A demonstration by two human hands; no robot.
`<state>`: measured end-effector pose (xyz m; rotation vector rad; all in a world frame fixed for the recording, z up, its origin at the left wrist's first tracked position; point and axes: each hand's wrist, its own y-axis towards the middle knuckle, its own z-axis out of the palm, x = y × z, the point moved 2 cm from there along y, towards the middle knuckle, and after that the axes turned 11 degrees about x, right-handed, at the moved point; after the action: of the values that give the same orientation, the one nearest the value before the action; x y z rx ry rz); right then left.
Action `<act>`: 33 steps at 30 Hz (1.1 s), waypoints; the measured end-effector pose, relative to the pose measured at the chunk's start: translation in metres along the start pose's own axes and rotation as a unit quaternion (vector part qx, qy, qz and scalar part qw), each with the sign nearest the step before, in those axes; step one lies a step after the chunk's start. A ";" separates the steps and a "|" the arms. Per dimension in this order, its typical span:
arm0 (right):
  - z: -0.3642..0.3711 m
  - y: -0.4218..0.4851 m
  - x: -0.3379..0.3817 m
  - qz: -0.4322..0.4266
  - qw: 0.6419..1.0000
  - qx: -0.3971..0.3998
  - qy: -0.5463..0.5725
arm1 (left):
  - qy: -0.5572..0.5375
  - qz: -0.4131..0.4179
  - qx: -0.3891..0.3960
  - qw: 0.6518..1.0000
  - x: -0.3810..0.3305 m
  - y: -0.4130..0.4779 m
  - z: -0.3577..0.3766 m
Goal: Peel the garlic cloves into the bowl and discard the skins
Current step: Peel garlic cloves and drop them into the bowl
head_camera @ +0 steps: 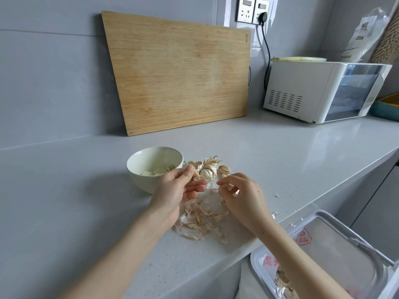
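The grey surface (280, 147) is carrying one white bowl (138, 175) with three pale peeled cloves (160, 171) showing in it. My left hand (177, 190) is pinching a brown-skinned clove (196, 176) between thumb and forefinger, its other fingers lying loosely open. My right hand (241, 197) is curling its fingers (around a scrap or nothing, I cannot tell). Unpeeled garlic (208, 171) is sitting just beside the bowl, and a heap of skins (200, 221) is lying under my hands.

White bowl (138, 169); tan-white skins (200, 221); pale wood-grain board (179, 70); grey speckled counter (280, 152); white microwave (302, 87).
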<state>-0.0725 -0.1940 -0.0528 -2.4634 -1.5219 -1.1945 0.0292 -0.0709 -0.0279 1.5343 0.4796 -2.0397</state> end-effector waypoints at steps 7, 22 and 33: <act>0.001 -0.006 0.024 -0.187 0.974 -0.130 0.008 | 0.044 -0.022 0.029 0.998 0.002 -0.001 0.004; 0.017 -0.012 0.029 -0.294 0.946 -0.122 -0.067 | 0.081 -0.013 0.043 0.996 0.007 -0.001 0.001; 0.012 -0.011 0.024 -0.228 0.962 -0.145 0.030 | 0.014 -0.054 0.113 0.992 0.003 -0.001 0.005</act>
<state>-0.0684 -0.1653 -0.0505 -2.2653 -2.1093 -1.6485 0.0243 -0.0738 -0.0297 1.7027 0.3582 -2.2222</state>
